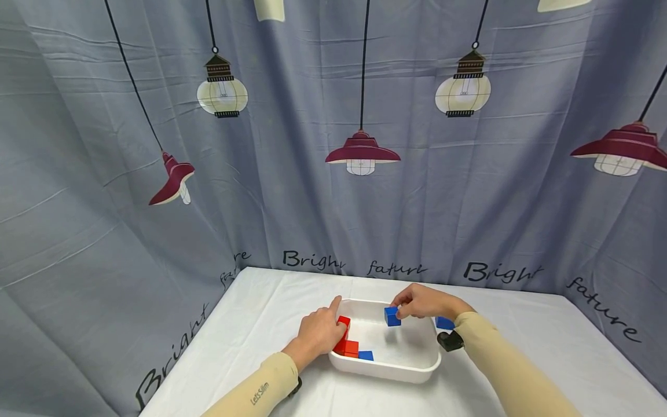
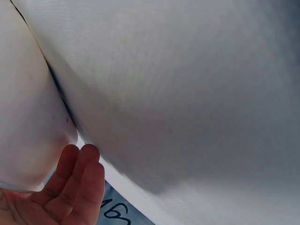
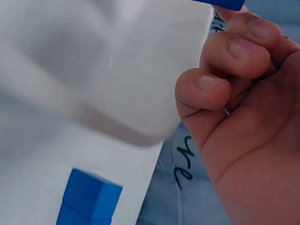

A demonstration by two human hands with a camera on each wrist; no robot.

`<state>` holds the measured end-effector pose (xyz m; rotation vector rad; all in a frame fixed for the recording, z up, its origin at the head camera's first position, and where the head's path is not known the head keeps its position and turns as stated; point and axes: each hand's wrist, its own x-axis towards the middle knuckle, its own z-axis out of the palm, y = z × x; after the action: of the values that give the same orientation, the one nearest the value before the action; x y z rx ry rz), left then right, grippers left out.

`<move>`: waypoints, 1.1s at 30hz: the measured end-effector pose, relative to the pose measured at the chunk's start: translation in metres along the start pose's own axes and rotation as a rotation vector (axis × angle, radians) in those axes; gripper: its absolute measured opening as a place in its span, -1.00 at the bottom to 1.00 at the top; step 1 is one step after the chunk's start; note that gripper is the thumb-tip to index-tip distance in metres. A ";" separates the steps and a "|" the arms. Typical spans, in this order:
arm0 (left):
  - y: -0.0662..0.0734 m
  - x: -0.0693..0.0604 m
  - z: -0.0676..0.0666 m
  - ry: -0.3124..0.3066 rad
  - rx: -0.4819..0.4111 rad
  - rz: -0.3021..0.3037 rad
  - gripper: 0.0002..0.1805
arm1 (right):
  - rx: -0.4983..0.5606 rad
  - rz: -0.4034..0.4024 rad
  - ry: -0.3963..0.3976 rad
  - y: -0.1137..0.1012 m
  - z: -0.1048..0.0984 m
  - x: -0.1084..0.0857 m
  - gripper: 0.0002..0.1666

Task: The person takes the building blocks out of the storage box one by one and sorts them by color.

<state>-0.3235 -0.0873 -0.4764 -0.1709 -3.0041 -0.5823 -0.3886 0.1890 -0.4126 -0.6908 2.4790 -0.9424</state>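
Note:
A white plastic bin (image 1: 383, 372) stands on the table. My left hand (image 1: 319, 331) holds its left wall, thumb over the rim and fingers along the outside; the left wrist view shows those fingers (image 2: 89, 187) against the wall. My right hand (image 1: 429, 301) pinches a blue cube (image 1: 392, 317) above the bin's far right part. Inside, at the left end, are red blocks (image 1: 351, 348), partly hidden by my left hand, and a blue block (image 1: 366, 355) near the front wall.
Outside the bin's right wall lie blue blocks (image 1: 444, 323), partly behind my right wrist; the right wrist view shows two of these blue blocks (image 3: 86, 194) together. A white cloth (image 1: 271, 301) covers the table. Behind it hangs a grey printed curtain (image 1: 312, 202).

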 end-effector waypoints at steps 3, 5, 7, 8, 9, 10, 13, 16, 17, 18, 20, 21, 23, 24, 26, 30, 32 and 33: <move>0.001 0.000 0.000 0.003 -0.002 -0.002 -0.26 | -0.022 0.009 0.022 0.002 -0.006 -0.005 -0.72; 0.001 -0.001 -0.001 0.004 -0.003 -0.002 -0.26 | -0.034 0.003 0.031 0.003 -0.010 -0.009 -0.72; 0.002 -0.001 -0.002 0.003 -0.002 -0.001 -0.26 | -0.037 0.000 0.043 0.005 -0.014 -0.012 -0.70; 0.002 -0.001 -0.002 0.002 -0.002 -0.001 -0.26 | -0.034 -0.002 0.048 0.006 -0.016 -0.013 -0.70; 0.002 -0.001 -0.001 0.005 -0.001 0.002 -0.27 | -0.031 -0.002 0.052 0.007 -0.018 -0.015 -0.69; 0.002 0.000 -0.001 0.007 0.002 0.005 -0.27 | -0.025 0.001 0.057 0.008 -0.020 -0.016 -0.68; 0.002 0.000 -0.001 0.017 0.010 0.015 -0.28 | -0.009 0.021 0.078 0.012 -0.025 -0.022 -0.63; 0.002 0.000 -0.001 0.024 0.015 0.020 -0.28 | -0.001 0.049 0.106 0.016 -0.031 -0.028 -0.58; 0.002 0.000 -0.001 0.024 0.016 0.020 -0.28 | -0.003 0.055 0.117 0.018 -0.032 -0.030 -0.57; 0.002 0.000 -0.001 0.024 0.016 0.018 -0.28 | 0.000 0.063 0.128 0.020 -0.034 -0.032 -0.55; 0.002 0.000 0.000 0.023 0.016 0.014 -0.28 | 0.008 0.087 0.152 0.025 -0.036 -0.036 -0.53; 0.002 0.000 0.000 0.023 0.015 0.014 -0.28 | 0.010 0.092 0.164 0.027 -0.038 -0.038 -0.51; 0.001 0.000 0.000 0.022 0.014 0.016 -0.28 | 0.013 0.101 0.181 0.033 -0.041 -0.042 -0.49; 0.001 0.000 0.000 0.020 0.014 0.015 -0.28 | 0.021 0.111 0.194 0.036 -0.042 -0.043 -0.48; 0.001 0.000 0.000 0.017 0.014 0.017 -0.28 | 0.022 0.123 0.211 0.042 -0.045 -0.047 -0.46; 0.001 0.000 -0.001 0.019 0.016 0.020 -0.29 | 0.019 0.145 0.250 0.054 -0.049 -0.054 -0.44; 0.000 0.000 -0.001 0.018 0.017 0.022 -0.29 | 0.014 0.157 0.260 0.059 -0.050 -0.058 -0.41; 0.000 0.000 -0.001 0.019 0.015 0.023 -0.28 | 0.013 0.161 0.265 0.062 -0.051 -0.060 -0.40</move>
<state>-0.3237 -0.0871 -0.4758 -0.1972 -2.9832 -0.5554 -0.3853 0.2890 -0.4092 -0.3743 2.7052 -1.0452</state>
